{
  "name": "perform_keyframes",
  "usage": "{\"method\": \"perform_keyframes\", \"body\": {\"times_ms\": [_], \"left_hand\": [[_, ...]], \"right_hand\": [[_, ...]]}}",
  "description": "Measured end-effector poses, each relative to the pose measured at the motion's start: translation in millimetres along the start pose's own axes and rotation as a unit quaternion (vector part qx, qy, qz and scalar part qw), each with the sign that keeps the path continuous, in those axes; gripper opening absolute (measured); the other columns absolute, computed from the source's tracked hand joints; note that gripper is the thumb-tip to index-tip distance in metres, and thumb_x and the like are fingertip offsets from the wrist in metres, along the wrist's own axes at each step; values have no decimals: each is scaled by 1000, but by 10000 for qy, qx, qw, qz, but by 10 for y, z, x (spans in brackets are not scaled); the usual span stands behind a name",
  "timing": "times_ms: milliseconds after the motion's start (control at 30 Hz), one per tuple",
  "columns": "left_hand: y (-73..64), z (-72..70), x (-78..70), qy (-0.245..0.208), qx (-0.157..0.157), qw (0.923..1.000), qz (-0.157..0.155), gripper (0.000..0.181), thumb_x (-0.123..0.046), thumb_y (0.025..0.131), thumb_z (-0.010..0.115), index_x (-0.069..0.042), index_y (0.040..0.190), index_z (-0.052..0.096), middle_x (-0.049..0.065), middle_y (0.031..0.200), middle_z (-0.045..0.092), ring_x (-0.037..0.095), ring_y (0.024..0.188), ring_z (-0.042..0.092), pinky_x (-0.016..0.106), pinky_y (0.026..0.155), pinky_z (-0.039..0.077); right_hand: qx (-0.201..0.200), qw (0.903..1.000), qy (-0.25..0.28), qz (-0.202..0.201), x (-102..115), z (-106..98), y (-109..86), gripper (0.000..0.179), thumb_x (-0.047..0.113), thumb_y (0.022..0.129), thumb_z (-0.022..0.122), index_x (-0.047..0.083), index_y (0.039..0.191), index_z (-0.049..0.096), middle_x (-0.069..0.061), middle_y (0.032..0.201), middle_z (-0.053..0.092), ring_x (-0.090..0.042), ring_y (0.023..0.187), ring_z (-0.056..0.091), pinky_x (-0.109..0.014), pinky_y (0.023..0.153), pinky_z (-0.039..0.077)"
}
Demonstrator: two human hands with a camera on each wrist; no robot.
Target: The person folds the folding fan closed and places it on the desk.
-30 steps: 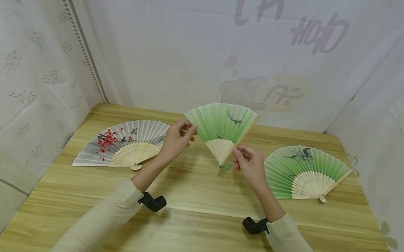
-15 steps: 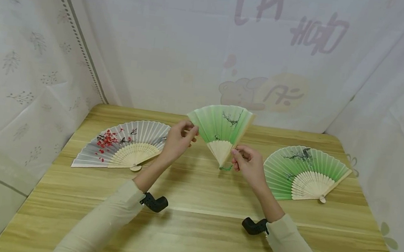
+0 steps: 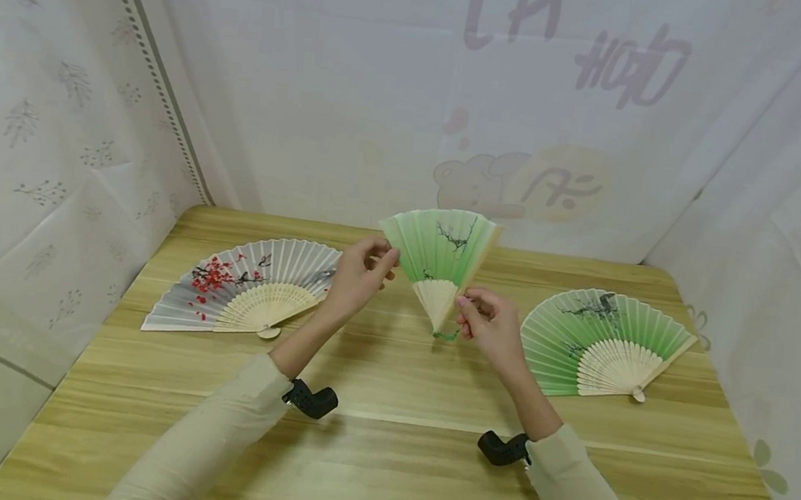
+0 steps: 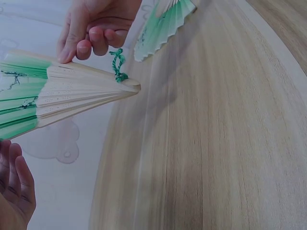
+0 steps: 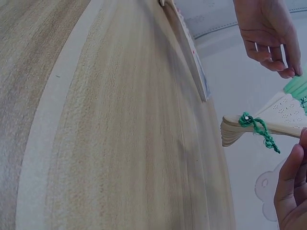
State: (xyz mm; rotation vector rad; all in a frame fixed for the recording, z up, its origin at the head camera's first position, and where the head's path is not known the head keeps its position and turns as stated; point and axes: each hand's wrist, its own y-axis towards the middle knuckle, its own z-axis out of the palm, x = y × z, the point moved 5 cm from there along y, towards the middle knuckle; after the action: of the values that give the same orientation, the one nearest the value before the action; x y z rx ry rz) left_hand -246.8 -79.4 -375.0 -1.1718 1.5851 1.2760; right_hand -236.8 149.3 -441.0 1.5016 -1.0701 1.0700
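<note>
A green folding fan (image 3: 438, 246), partly spread, is held up above the middle of the table. My left hand (image 3: 365, 272) pinches its left outer edge between thumb and fingers. On the other side, my right hand (image 3: 492, 321) pinches the right guard stick low down, near the pivot. Pale wooden ribs (image 4: 76, 88) narrow to the pivot end, where a green cord loop (image 5: 259, 128) hangs. Dark branches are printed on the green leaf. In the left wrist view only part of the left hand (image 4: 14, 187) shows at the edge.
A white-grey fan (image 3: 246, 285) with red blossoms lies spread at the left of the wooden table (image 3: 404, 467). A second green fan (image 3: 603, 342) lies spread at the right. Behind the table hangs a printed white curtain (image 3: 315, 89).
My left hand has shifted slightly to the right, bringing the held fan's left edge inward, so the fan is less widely spread. My right hand has barely moved.
</note>
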Motion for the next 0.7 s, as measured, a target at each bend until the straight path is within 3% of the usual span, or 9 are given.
{"method": "perform_keyframes", "body": {"times_ms": [67, 100, 300, 333, 400, 533, 700], "left_hand": [[-4, 6, -17, -2, -20, 10000, 23, 14, 0, 102, 59, 13, 104, 62, 18, 89, 69, 12, 69, 63, 24, 57, 54], [-2, 9, -15, -28, -28, 10000, 33, 14, 0, 102, 59, 13, 103, 62, 18, 89, 69, 18, 70, 66, 23, 57, 53], [103, 46, 322, -57, -81, 10000, -1, 12, -7, 103, 62, 4, 103, 64, 15, 90, 69, 34, 75, 68, 24, 56, 54], [118, 51, 377, -39, -89, 10000, -2, 12, -9, 103, 62, 3, 103, 64, 15, 90, 69, 31, 74, 68, 24, 56, 54], [117, 56, 376, -46, -83, 10000, 9, 12, -9, 102, 63, 3, 102, 64, 19, 92, 69, 33, 75, 68, 23, 56, 54], [118, 70, 379, -52, -76, 9999, 80, 14, -9, 103, 62, 5, 104, 64, 26, 96, 68, 23, 71, 68, 23, 55, 53], [110, 69, 377, -71, -74, 9998, 161, 18, -10, 103, 62, 7, 107, 64, 24, 97, 68, 16, 70, 65, 24, 55, 53]], "right_hand": [[2, 10000, 6, 17, 3, 3, -5, 17, 7, 101, 65, -9, 102, 69, -22, 74, 62, -20, 57, 57, -24, 52, 51], [-3, 10000, 17, 30, 2, 4, -5, 17, 8, 101, 65, -9, 102, 69, -21, 74, 62, -19, 57, 57, -24, 52, 52], [13, 10000, 48, 4, 11, 5, -5, 16, 6, 101, 65, -9, 101, 69, -20, 73, 62, -18, 57, 56, -24, 51, 52], [19, 10000, 47, -11, 13, 6, -6, 16, 6, 101, 65, -9, 101, 69, -20, 73, 62, -18, 56, 56, -24, 51, 52], [30, 10000, 41, -35, 12, 8, -4, 16, 5, 101, 65, -10, 101, 69, -20, 72, 62, -18, 56, 56, -24, 51, 52], [57, 10000, 71, -35, 4, 18, -2, 16, 5, 100, 65, -11, 100, 69, -20, 72, 62, -17, 56, 56, -25, 51, 52], [65, 9999, 105, -25, -4, 33, 0, 15, 4, 100, 65, -11, 99, 68, -19, 72, 62, -16, 56, 56, -25, 50, 52]]}}
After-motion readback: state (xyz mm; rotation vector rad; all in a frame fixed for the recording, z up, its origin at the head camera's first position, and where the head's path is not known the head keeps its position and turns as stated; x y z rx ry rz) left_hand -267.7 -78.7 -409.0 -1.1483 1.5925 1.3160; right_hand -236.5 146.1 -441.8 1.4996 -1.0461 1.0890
